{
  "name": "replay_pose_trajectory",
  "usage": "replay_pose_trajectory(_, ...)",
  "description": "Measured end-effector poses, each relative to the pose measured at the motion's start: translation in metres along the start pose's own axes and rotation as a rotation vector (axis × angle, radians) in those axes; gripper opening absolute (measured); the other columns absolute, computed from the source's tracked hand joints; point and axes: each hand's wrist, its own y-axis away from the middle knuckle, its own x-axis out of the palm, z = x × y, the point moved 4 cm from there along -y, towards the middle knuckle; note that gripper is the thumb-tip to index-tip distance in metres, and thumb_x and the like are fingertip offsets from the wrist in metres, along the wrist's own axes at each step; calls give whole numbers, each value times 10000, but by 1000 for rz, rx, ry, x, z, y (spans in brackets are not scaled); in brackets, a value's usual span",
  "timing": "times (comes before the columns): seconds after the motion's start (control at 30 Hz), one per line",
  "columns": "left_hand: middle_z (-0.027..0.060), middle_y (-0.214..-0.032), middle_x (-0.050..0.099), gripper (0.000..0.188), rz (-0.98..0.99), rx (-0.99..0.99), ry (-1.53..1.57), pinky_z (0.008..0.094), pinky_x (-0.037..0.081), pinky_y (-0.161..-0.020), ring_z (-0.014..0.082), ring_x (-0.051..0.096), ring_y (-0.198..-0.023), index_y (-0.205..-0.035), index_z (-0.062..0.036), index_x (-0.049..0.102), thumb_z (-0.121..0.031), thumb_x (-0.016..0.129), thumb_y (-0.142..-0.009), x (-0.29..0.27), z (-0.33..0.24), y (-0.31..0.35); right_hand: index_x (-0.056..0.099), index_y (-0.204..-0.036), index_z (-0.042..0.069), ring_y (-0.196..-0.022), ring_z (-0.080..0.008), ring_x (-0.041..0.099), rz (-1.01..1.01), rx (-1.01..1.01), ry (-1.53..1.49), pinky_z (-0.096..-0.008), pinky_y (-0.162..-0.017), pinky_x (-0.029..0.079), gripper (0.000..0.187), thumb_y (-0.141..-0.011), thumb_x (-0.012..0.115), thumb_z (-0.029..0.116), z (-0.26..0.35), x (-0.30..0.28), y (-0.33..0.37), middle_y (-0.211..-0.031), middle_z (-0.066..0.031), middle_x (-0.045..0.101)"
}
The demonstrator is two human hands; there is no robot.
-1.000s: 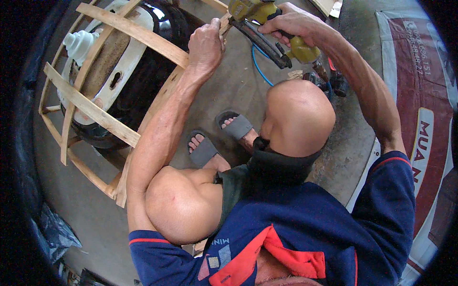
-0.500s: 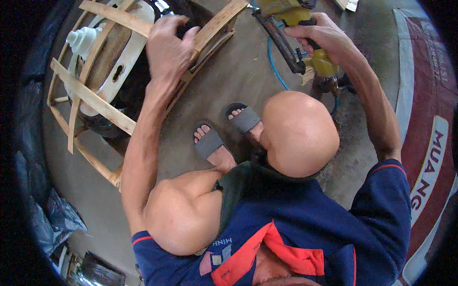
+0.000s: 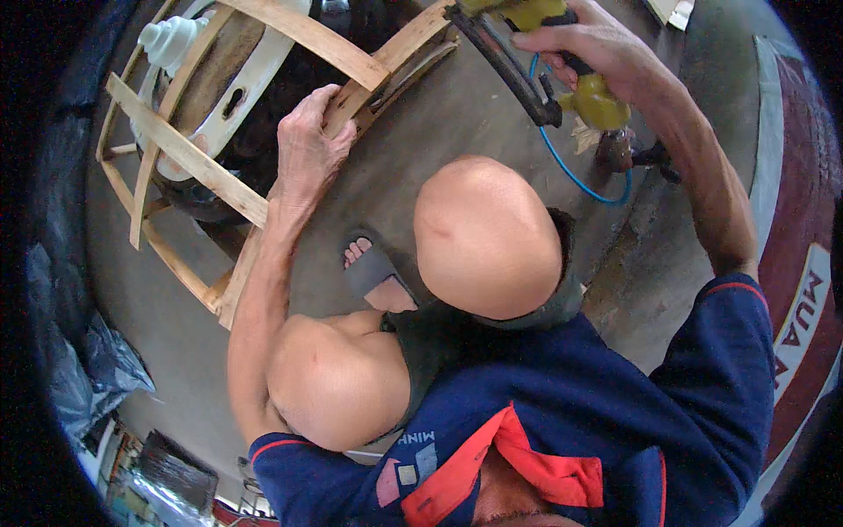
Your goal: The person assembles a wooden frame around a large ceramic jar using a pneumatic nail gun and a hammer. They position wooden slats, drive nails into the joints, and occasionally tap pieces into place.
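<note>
My left hand [image 3: 314,145] is closed around the side rail of a light wooden crate frame [image 3: 413,39], its fingers over the rail's upper edge. Just beyond it, the end of a wooden slat [image 3: 329,48] rests across that rail. My right hand [image 3: 606,54] grips the handle of a yellow air nail gun [image 3: 601,104]. The gun's long dark magazine [image 3: 505,66] slants toward me, and its front end reaches close to the frame's far corner. The top of the gun is cut off by the picture's edge.
Inside the frame sits a glossy black object with a slotted white panel [image 3: 230,112] and a white ribbed piece [image 3: 171,42]. A blue air hose [image 3: 575,176] loops on the concrete floor. Dark red printed sheeting [image 3: 799,237] lies at right, dark plastic [image 3: 110,369] at left.
My left hand has moved from the slat's end toward me along the rail. The nail gun has shifted slightly up in the picture. My right knee has swung left, hiding one sandalled foot.
</note>
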Motion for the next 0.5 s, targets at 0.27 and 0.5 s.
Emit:
replay_pose_trajectory(0.27,219,-1009,735,392,-11,126,42,370,596,-792,293,756,-891,-1154,33,674,-85,783,-797,4,11,-2,654,-720,28,-502,-104,534,46,-57,87,-307,-459,426,226,-903,737,131,15,24,0,-599,-20,589)
replay_pose_trajectory(0.5,226,-987,744,384,-1,105,72,361,593,-777,279,757,-857,-1141,43,687,-89,786,-794,8,14,-3,639,-670,37,-478,-116,525,53,-132,119,-318,-428,388,267,-878,741,171,20,41,9,-589,-31,598)
